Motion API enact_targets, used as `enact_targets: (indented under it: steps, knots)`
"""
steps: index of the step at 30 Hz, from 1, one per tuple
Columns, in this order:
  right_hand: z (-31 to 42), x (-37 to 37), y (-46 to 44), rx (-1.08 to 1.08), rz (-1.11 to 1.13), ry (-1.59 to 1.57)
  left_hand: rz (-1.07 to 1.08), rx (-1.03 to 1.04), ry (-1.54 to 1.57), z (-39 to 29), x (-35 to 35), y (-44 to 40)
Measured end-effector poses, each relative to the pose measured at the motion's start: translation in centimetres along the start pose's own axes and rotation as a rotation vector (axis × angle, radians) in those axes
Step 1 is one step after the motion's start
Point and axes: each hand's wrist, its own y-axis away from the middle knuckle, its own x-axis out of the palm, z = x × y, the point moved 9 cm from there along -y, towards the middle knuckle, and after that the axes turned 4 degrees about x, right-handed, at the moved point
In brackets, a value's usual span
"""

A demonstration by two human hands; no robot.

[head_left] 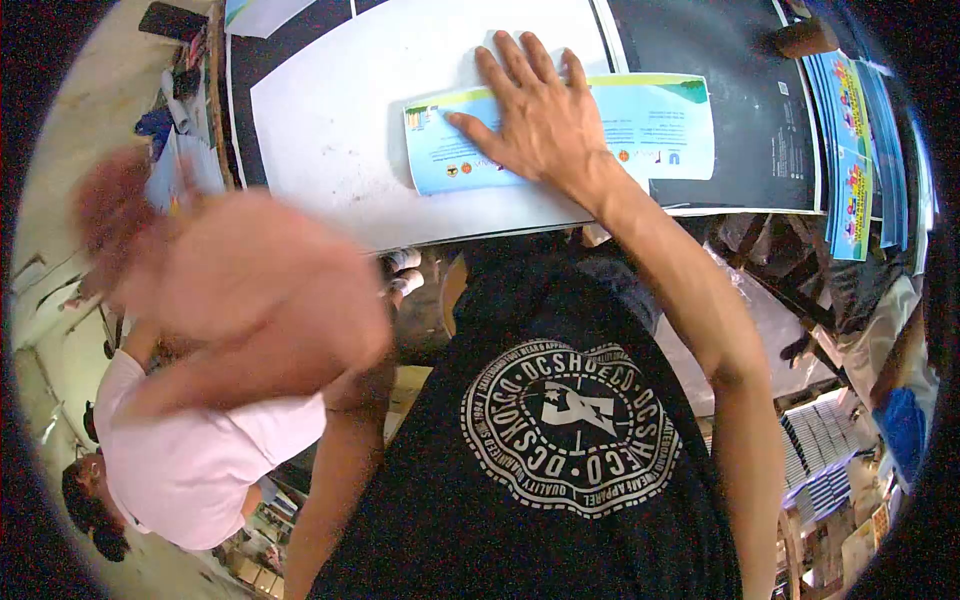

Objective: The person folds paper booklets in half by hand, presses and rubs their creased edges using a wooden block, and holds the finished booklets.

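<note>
My right hand lies flat with its fingers spread on a light-blue printed strip with a yellow-green edge, text and small logos. The strip rests partly on a large white sheet and partly on a black printed sheet. My left hand is raised close to the camera, left of the table edge. Motion smears its fingers, so whether it holds anything is unclear.
Several blue and yellow printed strips are stacked at the table's right side. A person in a pale shirt is at the lower left. Bundled paper stacks sit at the lower right. Dark clutter shows below the table's edge.
</note>
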Motion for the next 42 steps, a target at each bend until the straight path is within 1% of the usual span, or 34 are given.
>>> enact_targets:
  steps: [1, 2, 3, 4, 5, 7, 8, 11, 14, 15, 17, 19, 20, 22, 24, 25, 27, 28, 30, 32, 33, 34, 35, 37, 38, 41, 42]
  knots:
    - [-0.1, 0.0, -0.1, 0.007, -0.006, -0.023, 0.087, 0.021, -0.228, 4.1, 1.4, 4.7]
    - [-0.1, 0.1, -0.1, 0.015, -0.008, -0.048, 0.222, 0.032, -0.5, 8.9, 2.9, 9.5]
    - [0.0, 0.5, 0.1, 0.003, -0.012, -0.029, 0.411, -0.029, -0.684, 13.1, 4.1, 13.1]
    - [0.0, 0.9, 0.1, -0.007, -0.018, -0.012, 0.715, -0.171, -0.764, 16.8, 5.5, 15.5]
    - [-0.3, 1.1, 0.0, -0.01, -0.031, 0.015, 0.648, -0.24, -0.626, 17.6, 5.6, 14.9]
    - [-0.1, 1.3, 0.8, -0.007, 0.022, 0.009, 0.499, -0.406, -0.379, 17.9, 4.4, 14.3]
    - [0.0, 1.1, 0.8, 0.001, 0.043, 0.004, 0.425, -0.418, -0.341, 17.6, 4.0, 13.7]
    - [0.0, 0.7, -0.1, 0.009, -0.008, -0.026, 0.403, -0.474, -0.322, 18.1, 3.4, 13.8]
    - [-0.1, 0.6, 0.1, 0.022, -0.02, -0.05, 0.138, -0.571, -0.168, 18.4, 1.3, 11.9]
    - [-0.1, 0.5, -0.1, 0.025, -0.018, -0.057, 0.023, -0.529, -0.144, 17.3, 0.3, 9.8]
    - [-0.2, 0.1, 0.0, 0.037, -0.027, -0.014, -0.044, -0.269, -0.112, 12.0, -0.3, 4.5]
    - [-0.1, 0.2, 0.0, 0.035, -0.04, -0.023, -0.143, -0.203, 0.11, 6.7, -0.4, 0.9]
    - [0.0, 0.4, 0.1, 0.034, -0.036, -0.024, -0.193, -0.164, 0.223, 5.3, -0.7, 0.0]
    - [-0.2, 0.6, 0.0, 0.036, -0.04, -0.018, -0.138, -0.151, 0.178, 5.8, -0.1, 3.0]
    - [-0.3, 0.2, -0.2, 0.025, -0.057, -0.031, 0.057, -0.173, -0.175, 9.5, 1.8, 9.5]
    - [-0.2, 0.1, 0.0, 0.02, -0.058, -0.041, 0.225, -0.198, -0.519, 12.4, 3.3, 12.7]
    - [0.3, 0.1, 0.2, 0.016, -0.052, -0.051, 0.138, -0.529, -0.271, 15.7, 4.0, 14.2]
    - [-0.2, 0.0, 0.0, 0.012, -0.06, -0.043, 0.237, -0.488, -0.307, 16.4, 5.4, 14.2]
    - [-0.1, 0.0, 0.6, 0.002, -0.044, -0.03, 0.438, -0.434, -0.433, 16.0, 5.7, 14.7]
    - [-0.4, -0.1, 0.3, -0.02, -0.086, -0.051, 0.466, -0.552, -0.395, 16.4, 6.2, 14.9]
    - [-0.3, 0.0, 0.4, -0.036, -0.077, -0.001, 0.49, -0.624, -0.37, 16.5, 6.5, 15.3]
    - [-0.4, 0.0, 0.5, -0.05, -0.068, 0.055, 0.47, -0.509, -0.408, 16.0, 6.6, 15.0]
    - [-0.7, 0.0, 0.6, -0.063, -0.055, 0.114, 0.539, -0.454, -0.465, 16.1, 7.0, 15.0]
    - [-2.2, -1.6, 1.1, -0.056, -0.094, 0.123, 0.671, -0.353, -0.577, 16.2, 7.6, 15.3]
    - [-3.0, -2.6, 1.3, -0.055, -0.113, 0.128, 0.681, -0.289, -0.627, 15.9, 8.0, 15.4]
    - [-7.6, -5.6, 1.9, 0.047, -0.149, 0.116, 0.704, -0.091, -0.783, 15.2, 8.8, 15.5]
    - [-8.7, -6.0, 2.2, 0.084, -0.135, 0.137, 0.738, -0.108, -0.83, 15.1, 8.9, 15.4]
